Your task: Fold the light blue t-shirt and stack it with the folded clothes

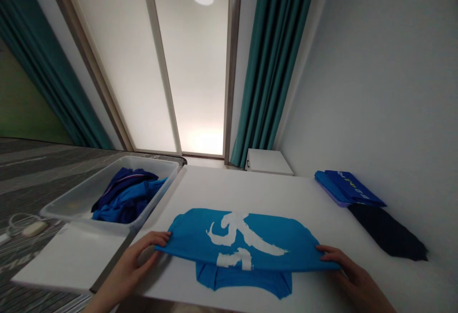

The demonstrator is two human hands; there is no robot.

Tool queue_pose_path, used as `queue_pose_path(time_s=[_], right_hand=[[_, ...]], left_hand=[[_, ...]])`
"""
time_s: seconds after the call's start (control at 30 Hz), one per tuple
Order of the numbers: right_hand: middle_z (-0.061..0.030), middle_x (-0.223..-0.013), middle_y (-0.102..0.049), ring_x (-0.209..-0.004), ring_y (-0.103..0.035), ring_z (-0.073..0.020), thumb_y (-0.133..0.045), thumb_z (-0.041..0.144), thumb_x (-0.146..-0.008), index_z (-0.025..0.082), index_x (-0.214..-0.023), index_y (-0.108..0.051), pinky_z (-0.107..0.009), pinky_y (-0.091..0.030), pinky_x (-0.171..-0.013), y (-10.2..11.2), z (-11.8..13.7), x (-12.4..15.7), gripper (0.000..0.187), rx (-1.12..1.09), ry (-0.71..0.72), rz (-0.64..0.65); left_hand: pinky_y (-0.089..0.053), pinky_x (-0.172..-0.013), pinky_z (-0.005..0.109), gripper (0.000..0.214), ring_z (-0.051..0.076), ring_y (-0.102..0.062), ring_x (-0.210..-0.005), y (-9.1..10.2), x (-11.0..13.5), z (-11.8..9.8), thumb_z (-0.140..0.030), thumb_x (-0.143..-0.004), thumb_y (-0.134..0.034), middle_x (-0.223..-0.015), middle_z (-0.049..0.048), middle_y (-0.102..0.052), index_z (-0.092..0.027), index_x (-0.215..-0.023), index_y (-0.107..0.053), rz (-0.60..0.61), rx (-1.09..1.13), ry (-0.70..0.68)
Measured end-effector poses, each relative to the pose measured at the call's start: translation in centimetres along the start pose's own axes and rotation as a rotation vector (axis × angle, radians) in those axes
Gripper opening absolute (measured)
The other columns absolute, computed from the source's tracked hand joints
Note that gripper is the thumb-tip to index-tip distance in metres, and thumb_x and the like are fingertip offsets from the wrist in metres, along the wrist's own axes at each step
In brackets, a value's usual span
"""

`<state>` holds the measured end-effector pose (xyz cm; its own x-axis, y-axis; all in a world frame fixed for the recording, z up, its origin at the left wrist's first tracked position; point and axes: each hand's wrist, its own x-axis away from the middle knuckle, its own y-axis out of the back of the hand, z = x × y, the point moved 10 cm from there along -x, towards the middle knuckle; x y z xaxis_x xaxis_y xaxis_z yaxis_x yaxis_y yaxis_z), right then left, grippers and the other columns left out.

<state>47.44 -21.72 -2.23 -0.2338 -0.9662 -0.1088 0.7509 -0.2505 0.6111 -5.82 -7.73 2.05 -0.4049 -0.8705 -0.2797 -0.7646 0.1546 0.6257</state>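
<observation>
A blue T-shirt (pixel 186 236) with white brush-stroke lettering lies partly folded on the white table (pixel 229 186). Its neckline part shows beneath the folded layer, on the side nearest me. My left hand (pixel 138 258) pinches the left end of the folded edge between thumb and fingers. At the opposite end, my right hand (pixel 345 267) grips the right corner, its thumb hidden below the cloth. The folded edge is stretched between both hands and looks slightly raised off the table.
To the left, a translucent plastic bin (pixel 67 203) holds crumpled blue clothes (pixel 125 196). Folded blue garments (pixel 350 189) are stacked at the right by the wall, with a dark folded cloth (pixel 388 232) beside them. A white cabinet (pixel 270 161) stands behind the table.
</observation>
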Motion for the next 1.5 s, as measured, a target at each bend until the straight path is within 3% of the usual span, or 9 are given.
queue_pose_path(time_s=[0.23, 0.37, 0.57, 0.67, 0.87, 1.1, 1.27, 1.37, 1.5], right_hand=[[-0.0092, -0.129, -0.063, -0.122, -0.058, -0.0275, -0.056, 0.030, -0.073, 0.025, -0.083, -0.069, -0.039, -0.047, -0.103, -1.3, -0.9, 1.1, 0.018, 0.154, 0.091, 0.053], [-0.0085, -0.131, -0.061, -0.123, -0.056, -0.0273, -0.051, 0.028, -0.074, 0.025, -0.085, -0.070, -0.043, -0.046, -0.104, -1.6, -1.6, 1.5, 0.023, 0.232, 0.114, 0.043], [-0.0090, -0.116, -0.069, -0.107, -0.065, -0.0253, -0.043, 0.040, -0.085, 0.026, -0.084, -0.071, -0.040, -0.054, -0.093, -0.5, -0.1, 0.6, 0.032, 0.265, 0.093, -0.025], [-0.0097, -0.110, -0.071, -0.102, -0.066, -0.0263, -0.040, 0.040, -0.087, 0.025, -0.089, -0.072, -0.043, -0.054, -0.090, -0.6, 1.6, -0.6, 0.034, 0.340, 0.158, -0.117], [-0.0089, -0.114, -0.070, -0.109, -0.062, -0.0287, -0.040, 0.028, -0.087, 0.025, -0.102, -0.071, -0.049, -0.044, -0.098, -4.5, 6.1, -3.3, 0.035, 0.616, 0.366, -0.202], [-0.0076, -0.131, -0.061, -0.121, -0.055, -0.0265, -0.035, 0.031, -0.096, 0.025, -0.122, -0.065, -0.045, -0.045, -0.103, -11.4, 11.2, -4.8, 0.040, 0.536, 0.389, 0.074], [-0.0059, -0.141, -0.053, -0.130, -0.048, -0.0276, -0.034, 0.041, -0.099, 0.027, -0.132, -0.058, -0.049, -0.043, -0.108, -14.5, 11.3, -5.2, 0.044, 0.495, 0.317, 0.177], [-0.0040, -0.145, -0.050, -0.133, -0.045, -0.0280, -0.035, 0.047, -0.098, 0.029, -0.135, -0.055, -0.050, -0.040, -0.110, -15.2, 10.7, -5.3, 0.045, 0.510, 0.322, 0.185], [-0.0012, -0.148, -0.046, -0.136, -0.043, -0.0284, -0.037, 0.048, -0.098, 0.033, -0.139, -0.051, -0.053, -0.036, -0.112, -15.4, 10.0, -5.1, 0.046, 0.534, 0.339, 0.189]], left_hand=[[-0.053, -0.093, 0.028, 0.012, 0.023, -0.065, -0.108, -1.3, 0.7, -0.9, -0.029, -0.087, -0.056, -0.106, 0.0070, -0.071, -0.024, -0.089, -0.067, 0.087, -0.070, -0.067], [-0.051, -0.095, 0.030, 0.017, 0.024, -0.063, -0.109, -1.5, 0.8, -1.2, -0.033, -0.089, -0.053, -0.113, 0.0081, -0.068, -0.024, -0.091, -0.067, 0.118, -0.081, -0.082], [-0.056, -0.075, 0.032, 0.041, 0.024, -0.068, -0.084, 1.0, -0.9, 1.5, -0.054, -0.088, -0.048, -0.096, 0.0084, -0.072, -0.020, -0.102, -0.065, -0.124, -0.108, 0.175], [-0.055, -0.073, 0.035, 0.050, 0.025, -0.068, -0.079, 0.0, -2.6, 2.3, -0.057, -0.088, -0.045, -0.093, 0.0092, -0.072, -0.017, -0.112, -0.063, -0.093, -0.143, 0.259], [-0.048, -0.089, 0.042, 0.044, 0.029, -0.066, -0.097, -1.8, -7.1, 2.3, -0.046, -0.088, -0.039, -0.102, 0.0110, -0.073, -0.018, -0.106, -0.067, -0.029, -0.249, 0.229], [-0.047, -0.077, 0.034, 0.034, 0.025, -0.065, -0.084, -3.1, -8.9, 3.5, -0.043, -0.085, -0.047, -0.088, 0.0074, -0.072, -0.019, -0.090, -0.071, 0.160, -0.197, 0.235], [-0.044, -0.072, 0.031, 0.031, 0.022, -0.061, -0.077, -3.2, -8.3, 3.7, -0.040, -0.084, -0.051, -0.084, 0.0051, -0.068, -0.019, -0.098, -0.070, 0.214, -0.237, 0.217], [-0.042, -0.071, 0.031, 0.024, 0.022, -0.059, -0.078, -3.3, -8.1, 2.9, -0.037, -0.084, -0.053, -0.079, 0.0039, -0.065, -0.020, -0.091, -0.068, 0.225, -0.323, 0.217], [-0.043, -0.074, 0.032, 0.024, 0.022, -0.058, -0.080, -2.5, -8.3, 1.8, -0.039, -0.086, -0.048, -0.084, 0.0052, -0.063, -0.019, -0.079, -0.060, 0.119, -0.238, 0.204]])
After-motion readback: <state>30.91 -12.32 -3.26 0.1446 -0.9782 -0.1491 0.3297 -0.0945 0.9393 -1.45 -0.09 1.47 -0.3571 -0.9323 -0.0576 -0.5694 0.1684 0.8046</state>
